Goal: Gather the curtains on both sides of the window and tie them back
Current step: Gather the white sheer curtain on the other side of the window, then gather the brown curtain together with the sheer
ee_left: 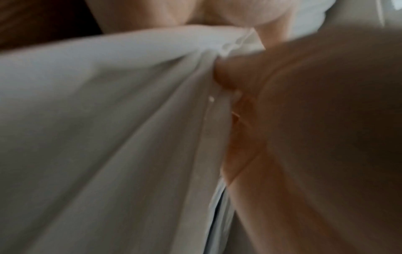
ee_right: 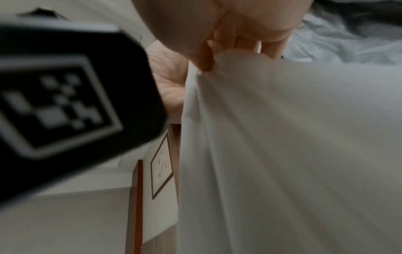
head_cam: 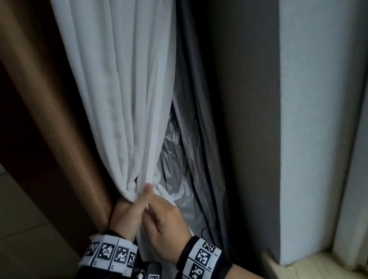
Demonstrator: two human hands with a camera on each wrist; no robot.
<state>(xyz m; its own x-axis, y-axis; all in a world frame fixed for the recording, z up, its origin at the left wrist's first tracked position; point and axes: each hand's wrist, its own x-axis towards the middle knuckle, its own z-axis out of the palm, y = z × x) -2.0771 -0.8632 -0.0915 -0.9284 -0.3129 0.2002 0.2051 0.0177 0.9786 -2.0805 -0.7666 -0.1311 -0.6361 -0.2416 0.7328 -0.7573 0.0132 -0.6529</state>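
White curtain (head_cam: 128, 99) bunched at its lower folds, left hand (head_cam: 127, 212) gripping the gather, right hand (head_cam: 165, 221) pinching its edge, brown curtain (head_cam: 44, 109) touching left, grey lining (head_cam: 189, 173) right, wall (head_cam: 323, 100) near.

I am finding no readable words or numbers. I am seeing only black-and-white square marker patterns on the wristbands (head_cam: 109, 251) and on a black device (ee_right: 65, 96); tiny print beneath them is blurring out.

white curtain (head_cam: 125, 100), silvery-grey lining (head_cam: 181, 162) perhaps, brown wood-grain panel (head_cam: 43, 98), black-and-white checkered wristbands (head_cam: 110, 253)
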